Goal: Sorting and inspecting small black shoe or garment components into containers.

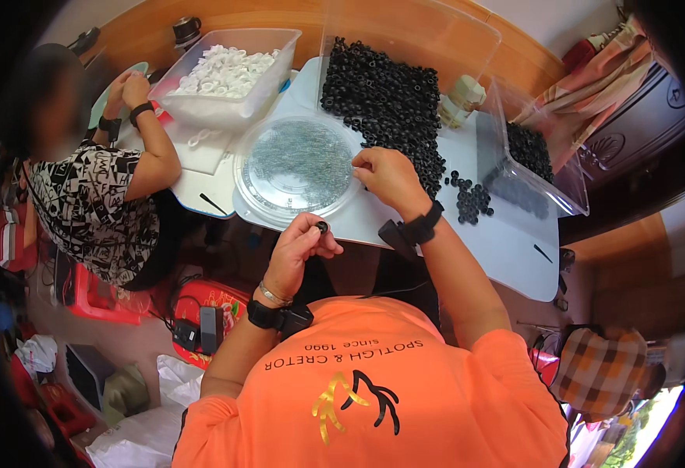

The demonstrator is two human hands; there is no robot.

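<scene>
Left hand (299, 248) pinching small black plastic ring (322, 227) below white table (506, 242); right hand (387, 175) closing fingertips at round clear plastic lid (299, 168) holding thin metal pins, grip unclear. Loose black rings (389, 101) heaping beside; clear tub (229, 74) holding white rings.

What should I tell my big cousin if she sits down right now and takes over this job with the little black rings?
Left hand: pinches one small black ring at the fingertips, held above the table's near edge.
Right hand: at the rim of the round clear dish of thin metal pins, fingers closed at its edge; whether it holds a pin cannot be seen.
Black rings: big heap on the white table, a few loose ones to the right.
Done: one ring picked up.
Left: most of the heap is untouched.
A person at the left works by the bin of white rings.
</scene>
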